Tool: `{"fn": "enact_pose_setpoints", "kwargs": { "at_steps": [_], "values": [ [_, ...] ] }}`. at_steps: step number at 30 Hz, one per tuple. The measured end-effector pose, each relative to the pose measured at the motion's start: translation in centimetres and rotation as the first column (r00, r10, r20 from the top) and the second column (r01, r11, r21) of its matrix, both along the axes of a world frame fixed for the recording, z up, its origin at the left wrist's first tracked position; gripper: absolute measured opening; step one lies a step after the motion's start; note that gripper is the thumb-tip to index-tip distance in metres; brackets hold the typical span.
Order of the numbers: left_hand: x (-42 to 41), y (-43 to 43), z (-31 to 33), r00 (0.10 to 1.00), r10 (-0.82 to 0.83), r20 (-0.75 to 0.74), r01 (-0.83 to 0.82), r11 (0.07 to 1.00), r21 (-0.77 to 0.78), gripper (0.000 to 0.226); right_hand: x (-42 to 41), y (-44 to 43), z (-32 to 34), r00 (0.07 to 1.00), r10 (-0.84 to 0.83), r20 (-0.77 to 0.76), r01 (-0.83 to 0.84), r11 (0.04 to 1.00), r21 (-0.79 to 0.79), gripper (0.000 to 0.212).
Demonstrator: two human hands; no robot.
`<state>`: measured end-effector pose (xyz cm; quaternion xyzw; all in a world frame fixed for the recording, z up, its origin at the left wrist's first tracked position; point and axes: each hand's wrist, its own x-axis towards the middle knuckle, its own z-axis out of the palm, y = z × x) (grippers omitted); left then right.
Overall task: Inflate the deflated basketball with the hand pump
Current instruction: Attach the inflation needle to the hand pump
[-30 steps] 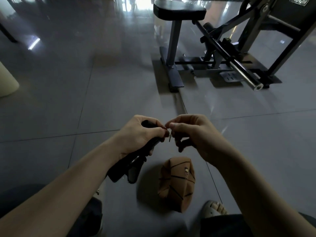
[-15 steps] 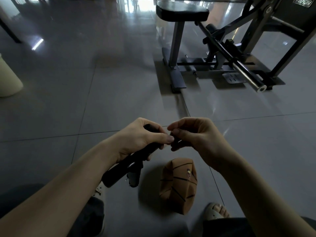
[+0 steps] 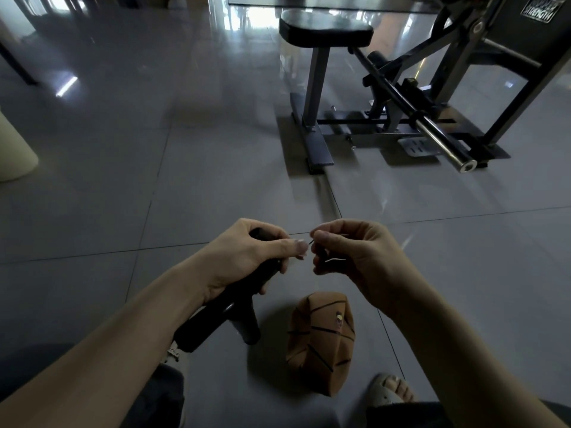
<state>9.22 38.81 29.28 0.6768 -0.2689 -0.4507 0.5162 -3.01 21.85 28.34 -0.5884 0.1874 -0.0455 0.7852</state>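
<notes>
My left hand [image 3: 247,257] grips the black hand pump [image 3: 222,310] near its front end; the pump's body slants down and back toward my lap. My right hand [image 3: 352,254] pinches a thin inflation needle [image 3: 310,242] between thumb and forefinger, right at the pump's tip, where both thumbs nearly meet. The deflated brown basketball [image 3: 321,338] lies folded on the grey floor below my hands, between my feet, untouched.
A gym machine with a padded seat [image 3: 326,30] and a steel bar [image 3: 441,143] stands ahead on the right. A pale cylinder [image 3: 12,146] sits at the far left. My sandalled right foot [image 3: 391,392] is by the ball. Bare tiled floor [image 3: 139,180] lies ahead on the left.
My hands have drawn slightly apart, so the needle shows again between the thumbs. The pump's rear end has dropped a little. The ball has not moved.
</notes>
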Motion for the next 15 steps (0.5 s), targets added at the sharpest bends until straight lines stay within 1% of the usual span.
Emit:
{"fn": "enact_pose_setpoints", "kwargs": {
  "at_steps": [5,10,15],
  "values": [
    [-0.1,-0.3,-0.3,0.997,0.012,0.071,-0.010,1.000,-0.029,0.024,-0.3,0.1,-0.1,0.999,0.022,0.047,-0.023,1.000,0.020,0.026],
    [-0.3,-0.3,-0.3,0.994,0.017,0.104,-0.013,0.999,-0.045,0.022,-0.9,0.2,-0.5,0.997,0.036,0.074,-0.026,0.991,-0.133,0.024],
    [-0.9,-0.6,-0.7,0.988,0.016,0.151,-0.009,0.999,-0.049,0.017,-1.6,0.2,-0.8,0.998,0.045,0.040,-0.033,0.968,-0.248,0.018]
  ]
}}
